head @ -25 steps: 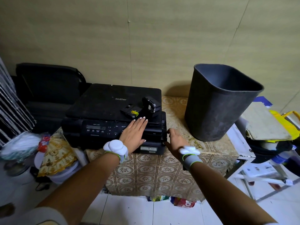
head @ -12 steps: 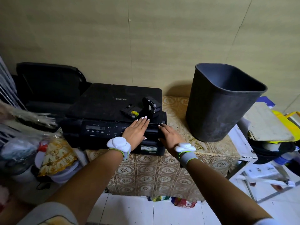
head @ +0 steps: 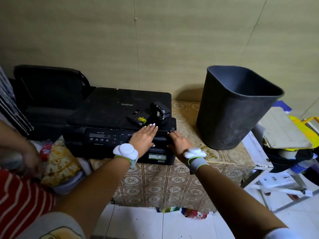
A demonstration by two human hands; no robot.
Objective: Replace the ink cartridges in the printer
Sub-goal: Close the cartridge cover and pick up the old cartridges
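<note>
A person stands over a black printer (head: pixel 110 114) that sits on a bench (head: pixel 172 183) draped in a patterned cloth. Two ink cartridges rest on the printer's closed lid near its right front corner: one cartridge with a yellow label (head: pixel 138 117) lies flat, and a second cartridge (head: pixel 158 112) stands upright just to its right. The left hand (head: pixel 144 136) lies flat on the printer's front edge, fingers straight and released, fingertips just short of the flat cartridge. The right hand (head: pixel 177 141) is at the printer's front right corner, its fingers bent over the edge of the small panel there; whether they actually grip it cannot be told. That corner, likely the cartridge door, lies directly under the right hand, so the right hand is nearer to it, while the cartridges sit just beyond the left hand's fingertips, away from the person. An empty dark waste bin (head: pixel 233 111) stands on the bench to the right of the printer. Another person's striped sleeve (head: pixel 19 199) shows at the left edge.
</note>
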